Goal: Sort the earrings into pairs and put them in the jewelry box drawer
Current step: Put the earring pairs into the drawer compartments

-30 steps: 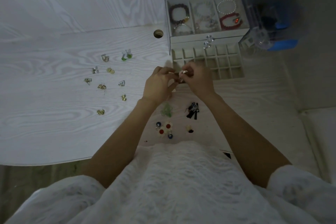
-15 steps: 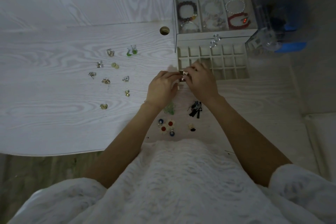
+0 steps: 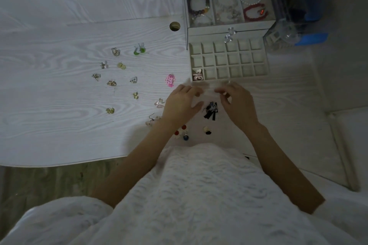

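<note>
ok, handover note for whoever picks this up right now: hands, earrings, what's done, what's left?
Left hand and right hand: both open and empty, above the table in front of the drawer.
Done: one pinkish pair lies in the drawer's front-left compartment; the other compartments look empty.
Left: pink flower earrings, green pair, black bow earrings, the red and blue studs and the small gold and clear ones on the table to the left.
</note>
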Available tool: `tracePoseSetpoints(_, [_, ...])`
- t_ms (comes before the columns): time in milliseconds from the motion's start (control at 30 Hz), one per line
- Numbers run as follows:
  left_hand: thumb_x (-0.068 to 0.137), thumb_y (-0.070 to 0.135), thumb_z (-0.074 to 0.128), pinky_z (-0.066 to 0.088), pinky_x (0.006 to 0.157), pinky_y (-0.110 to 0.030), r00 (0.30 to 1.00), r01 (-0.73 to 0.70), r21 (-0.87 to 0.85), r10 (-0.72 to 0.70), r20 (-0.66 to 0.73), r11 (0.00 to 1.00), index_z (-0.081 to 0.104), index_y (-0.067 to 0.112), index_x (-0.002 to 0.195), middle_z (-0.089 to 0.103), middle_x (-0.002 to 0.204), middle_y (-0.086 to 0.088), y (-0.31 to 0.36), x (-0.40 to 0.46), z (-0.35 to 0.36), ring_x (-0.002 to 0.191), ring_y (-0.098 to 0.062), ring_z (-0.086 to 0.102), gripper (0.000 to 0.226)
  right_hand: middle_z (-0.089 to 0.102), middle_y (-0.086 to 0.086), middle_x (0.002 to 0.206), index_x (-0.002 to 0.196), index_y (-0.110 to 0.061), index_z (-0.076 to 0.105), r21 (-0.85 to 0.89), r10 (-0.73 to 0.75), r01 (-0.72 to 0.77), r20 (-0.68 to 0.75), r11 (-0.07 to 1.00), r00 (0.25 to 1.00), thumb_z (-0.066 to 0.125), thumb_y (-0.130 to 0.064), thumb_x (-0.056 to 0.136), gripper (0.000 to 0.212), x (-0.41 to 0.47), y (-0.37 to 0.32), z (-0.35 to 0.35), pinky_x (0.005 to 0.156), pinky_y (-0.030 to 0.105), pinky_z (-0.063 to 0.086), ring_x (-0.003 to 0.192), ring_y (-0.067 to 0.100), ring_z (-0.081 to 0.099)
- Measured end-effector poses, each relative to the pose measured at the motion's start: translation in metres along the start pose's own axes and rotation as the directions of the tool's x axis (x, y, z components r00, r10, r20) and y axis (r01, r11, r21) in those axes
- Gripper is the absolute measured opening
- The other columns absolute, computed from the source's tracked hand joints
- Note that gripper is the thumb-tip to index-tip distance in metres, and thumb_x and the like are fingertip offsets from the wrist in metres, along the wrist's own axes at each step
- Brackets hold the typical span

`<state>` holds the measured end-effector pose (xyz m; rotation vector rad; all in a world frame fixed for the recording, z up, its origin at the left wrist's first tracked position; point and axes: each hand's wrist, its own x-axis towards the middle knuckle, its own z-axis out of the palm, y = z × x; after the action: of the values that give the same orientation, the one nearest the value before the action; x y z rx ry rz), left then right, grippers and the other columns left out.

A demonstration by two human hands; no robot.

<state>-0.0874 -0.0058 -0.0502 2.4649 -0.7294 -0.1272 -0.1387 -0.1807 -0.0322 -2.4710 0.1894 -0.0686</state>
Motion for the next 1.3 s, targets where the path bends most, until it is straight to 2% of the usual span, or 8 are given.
tracePoseSetpoints(100, [0.076, 0.033, 0.072, 0.046, 0.085, -0.035, 0.979, 0.067, -0.019, -0.062, 0.194, 0.998, 0.058, 0.013, 0.113, 0.061, 0.107, -0.006, 0.013, -0.004, 0.015, 0.103, -0.024, 0.052, 0.045, 0.056, 0.008, 0.111, 0.117, -0.016, 0.06, -0.026, 0.084, -0.081, 0.15, 0.996, 0.985, 0.064, -0.011, 0.083, 0.034, -0.015, 0.012, 0.008, 0.079, 0.022, 0.038, 0.097, 0.023, 0.055])
tracePoseSetpoints(200, [0.075, 0.029, 0.074, 0.045, 0.08, -0.038, 0.963, 0.064, -0.022, -0.056, 0.264, 0.998, 0.057, 0.009, 0.111, 0.058, 0.106, -0.013, 0.02, 0.0, 0.024, 0.096, -0.03, 0.056, 0.046, 0.05, 0.01, 0.118, 0.125, -0.019, 0.054, -0.043, 0.133, -0.127, 0.224, 0.991, 0.965, 0.07, -0.02, 0.079, 0.049, -0.018, 0.013, 0.014, 0.081, 0.028, 0.042, 0.105, 0.024, 0.049])
tracePoseSetpoints(467, [0.079, 0.018, 0.07, 0.047, 0.069, -0.027, 0.951, 0.159, -0.126, -0.118, 0.285, 0.979, 0.066, 0.008, 0.093, 0.068, 0.092, -0.01, 0.015, 0.007, 0.019, 0.082, -0.023, 0.063, 0.018, 0.055, 0.011, 0.102, 0.1, -0.009, 0.063, -0.094, 0.115, -0.1, 0.175, 0.991, 0.978, 0.069, -0.019, 0.081, 0.023, -0.016, 0.019, 0.017, 0.068, 0.024, 0.031, 0.093, 0.025, 0.053])
tracePoseSetpoints(633, [0.083, 0.015, 0.064, 0.044, 0.069, -0.026, 0.956, 0.163, -0.079, -0.138, 0.26, 0.983, 0.067, 0.008, 0.093, 0.069, 0.092, -0.012, 0.014, 0.009, 0.017, 0.085, -0.025, 0.062, 0.012, 0.057, 0.014, 0.099, 0.096, -0.005, 0.062, -0.147, 0.123, -0.106, 0.114, 0.983, 0.986, 0.064, -0.011, 0.083, 0.015, -0.015, 0.021, 0.014, 0.067, 0.028, 0.036, 0.092, 0.028, 0.053])
tracePoseSetpoints(800, [0.084, 0.014, 0.059, 0.045, 0.07, -0.031, 0.967, 0.153, -0.053, -0.138, 0.216, 0.987, 0.062, 0.005, 0.104, 0.065, 0.099, -0.016, 0.018, 0.009, 0.014, 0.088, -0.029, 0.061, 0.022, 0.055, 0.014, 0.108, 0.108, -0.008, 0.06, -0.122, 0.129, -0.117, 0.092, 0.986, 0.987, 0.061, -0.008, 0.083, 0.025, -0.015, 0.022, 0.011, 0.072, 0.029, 0.04, 0.097, 0.029, 0.054])
tracePoseSetpoints(900, [0.08, 0.019, 0.064, 0.05, 0.078, -0.036, 0.961, 0.154, -0.045, -0.139, 0.24, 0.987, 0.056, 0.009, 0.118, 0.06, 0.111, -0.014, 0.021, 0.011, 0.014, 0.091, -0.029, 0.061, 0.041, 0.049, 0.013, 0.119, 0.124, -0.015, 0.055, -0.125, 0.113, -0.091, 0.181, 0.988, 0.977, 0.063, -0.012, 0.084, 0.041, -0.017, 0.017, 0.01, 0.076, 0.029, 0.041, 0.106, 0.027, 0.047])
tracePoseSetpoints(1000, [0.077, 0.024, 0.07, 0.046, 0.084, -0.037, 0.947, 0.129, -0.019, -0.118, 0.3, 0.991, 0.049, 0.013, 0.127, 0.052, 0.12, -0.013, 0.026, 0.014, 0.015, 0.1, -0.028, 0.056, 0.055, 0.048, 0.014, 0.118, 0.119, -0.014, 0.058, -0.142, 0.112, -0.081, 0.234, 0.987, 0.966, 0.067, -0.012, 0.082, 0.038, -0.015, 0.016, 0.009, 0.077, 0.03, 0.04, 0.104, 0.029, 0.046])
tracePoseSetpoints(1300, [0.081, 0.017, 0.064, 0.044, 0.07, -0.035, 0.957, 0.078, 0.049, -0.088, 0.275, 0.996, 0.058, 0.01, 0.106, 0.055, 0.106, -0.013, 0.031, 0.019, 0.021, 0.087, -0.031, 0.058, 0.028, 0.058, 0.013, 0.093, 0.094, -0.004, 0.057, -0.104, 0.179, -0.168, 0.103, 0.98, 0.979, 0.064, -0.011, 0.077, 0.02, -0.017, 0.015, 0.011, 0.064, 0.028, 0.033, 0.079, 0.027, 0.055])
